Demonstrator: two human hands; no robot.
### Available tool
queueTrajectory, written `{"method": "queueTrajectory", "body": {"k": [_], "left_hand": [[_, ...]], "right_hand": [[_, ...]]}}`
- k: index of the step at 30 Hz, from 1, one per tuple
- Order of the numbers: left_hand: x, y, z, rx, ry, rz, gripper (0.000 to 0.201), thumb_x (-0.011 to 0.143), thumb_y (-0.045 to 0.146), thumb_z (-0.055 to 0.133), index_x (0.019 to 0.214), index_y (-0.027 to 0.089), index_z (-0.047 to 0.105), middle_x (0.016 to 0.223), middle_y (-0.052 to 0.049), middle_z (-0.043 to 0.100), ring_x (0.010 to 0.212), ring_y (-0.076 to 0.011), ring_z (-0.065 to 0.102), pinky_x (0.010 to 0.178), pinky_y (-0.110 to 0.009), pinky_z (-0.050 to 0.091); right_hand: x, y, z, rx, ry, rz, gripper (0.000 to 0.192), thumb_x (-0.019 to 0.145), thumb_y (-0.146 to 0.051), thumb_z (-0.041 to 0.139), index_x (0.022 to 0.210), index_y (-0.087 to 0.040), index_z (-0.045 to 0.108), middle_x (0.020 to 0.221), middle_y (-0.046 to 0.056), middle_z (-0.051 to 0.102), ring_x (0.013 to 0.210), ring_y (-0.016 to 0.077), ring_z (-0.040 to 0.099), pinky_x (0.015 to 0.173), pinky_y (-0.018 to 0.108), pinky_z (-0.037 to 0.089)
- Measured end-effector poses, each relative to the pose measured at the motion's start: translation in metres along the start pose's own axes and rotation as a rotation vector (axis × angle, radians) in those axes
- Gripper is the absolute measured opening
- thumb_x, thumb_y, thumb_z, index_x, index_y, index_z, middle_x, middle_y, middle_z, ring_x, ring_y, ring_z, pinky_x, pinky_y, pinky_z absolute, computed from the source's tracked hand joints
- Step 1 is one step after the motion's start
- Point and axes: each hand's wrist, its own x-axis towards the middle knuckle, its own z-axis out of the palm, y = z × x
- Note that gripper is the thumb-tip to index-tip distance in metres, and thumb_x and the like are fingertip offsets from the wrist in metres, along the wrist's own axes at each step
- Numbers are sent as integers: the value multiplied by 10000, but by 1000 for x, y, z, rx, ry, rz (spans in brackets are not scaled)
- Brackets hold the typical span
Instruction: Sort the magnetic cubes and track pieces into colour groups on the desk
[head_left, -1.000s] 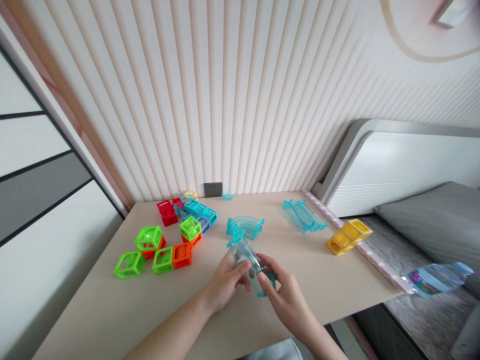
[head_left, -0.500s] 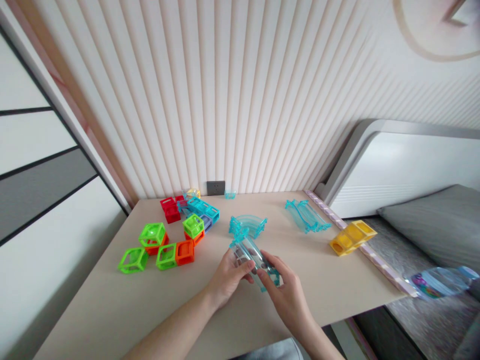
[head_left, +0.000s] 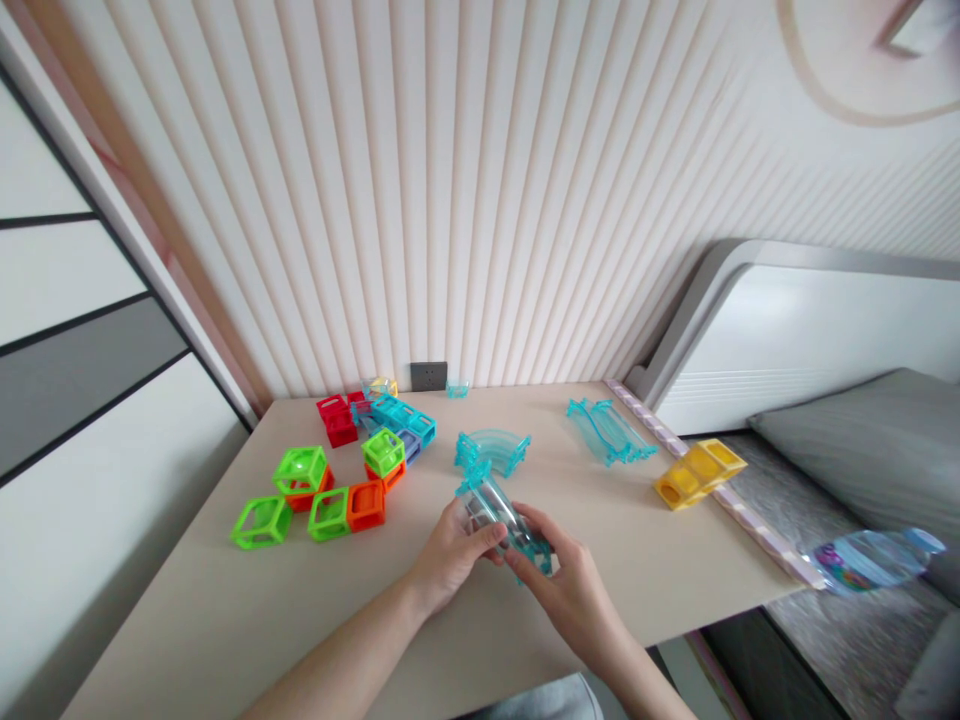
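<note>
Between my two hands is a clear blue straight track piece (head_left: 495, 504) with connectors at its ends, tilted above the table. My left hand (head_left: 457, 550) is closed on its left side, the thumb lying across it. My right hand (head_left: 559, 570) grips its near right end between thumb and fingers. Just beyond it, a curved clear blue track piece (head_left: 502, 448) lies on the table; the far end of the held piece overlaps it in view, and I cannot tell whether they touch. More clear blue track pieces (head_left: 609, 432) lie to the right.
Green cube blocks (head_left: 261, 521) and orange ones (head_left: 366, 505) stand on the left of the table (head_left: 375, 620). Behind them are red blocks (head_left: 341, 427) and blue blocks (head_left: 405, 417). A yellow block piece (head_left: 697, 473) sits at the right edge, near a plastic bottle (head_left: 874, 560).
The held track piece has turned and tilted a little in my hands, with my right hand shifting slightly left on its near end. The blocks on the table stay put.
</note>
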Motion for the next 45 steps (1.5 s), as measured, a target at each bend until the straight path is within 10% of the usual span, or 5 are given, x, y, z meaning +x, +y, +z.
{"method": "queueTrajectory", "body": {"k": [13, 30, 45], "left_hand": [[-4, -7, 0, 5, -18, -76, 517, 698, 456, 862, 1054, 171, 620, 893, -54, 725, 767, -174, 687, 598, -220, 515], [-5, -1, 6, 7, -109, -119, 564, 744, 461, 826, 1198, 222, 590, 1203, -93, 657, 1020, -217, 663, 796, -302, 554], [-5, -1, 7, 103, -146, -180, 503, 765, 548, 770, 1085, 170, 678, 1024, -60, 622, 747, -133, 641, 678, -273, 552]], "right_hand": [[3, -12, -11, -47, -127, 30, 447, 820, -202, 649, 1245, -287, 536, 948, -27, 759, 732, 143, 683, 658, 217, 475], [-2, -9, -22, -208, -68, -15, 465, 810, -203, 607, 1261, -305, 554, 1035, -14, 753, 910, 175, 723, 765, 235, 510], [98, 1, -154, -905, 384, 195, 537, 883, -389, 569, 1395, -255, 477, 1076, 76, 736, 998, 284, 688, 783, 328, 471]]}}
